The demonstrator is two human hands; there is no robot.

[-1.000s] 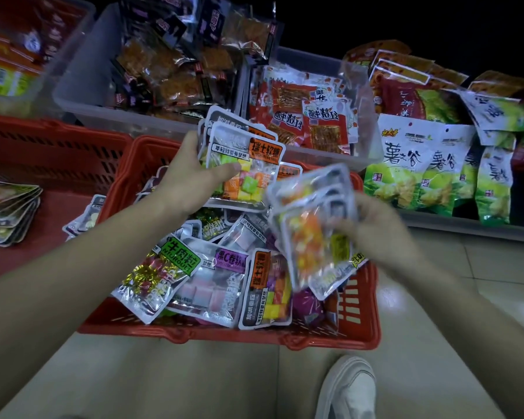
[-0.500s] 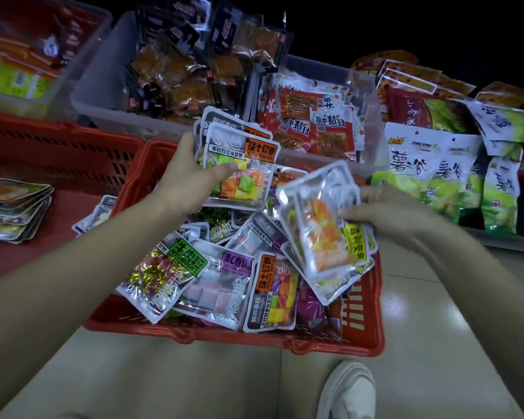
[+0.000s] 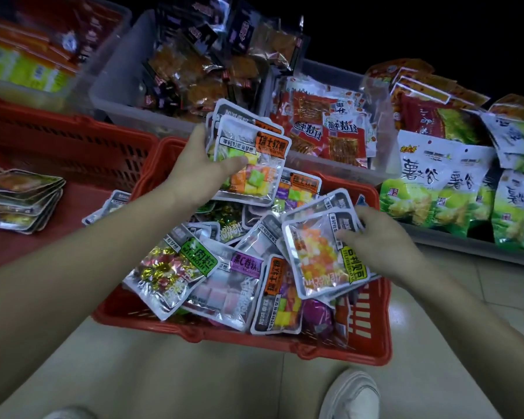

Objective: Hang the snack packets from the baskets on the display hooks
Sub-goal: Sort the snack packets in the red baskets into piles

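Landmark: the red basket right in front of me, heaped with snack packets.
Left hand: curled round a fanned stack of candy packets, thumb across the front one, held up over the far side of the basket.
Writing on that stack: the orange tag says 瑞士软糖, with green, yellow and orange cubes showing through the clear window.
Right hand: pinching a second stack over the basket's right side, thumb on top. It has a yellow tag turned sideways that I honestly can't read.
Loose in the basket: a green-tag packet at the near-left reads 牛肉粒 / NIUROULI. Next to it there's a purple-tag packet, and another 瑞士软糖 packet.
Left of the basket: another red basket holding a small pile of flat packets.
Behind the basket: clear bins of brown and red snack packs; the print there is too blurry to read.
Right of the basket: green-and-white bags marked 薯之谷.
Near side of the basket: my white shoe on the floor.
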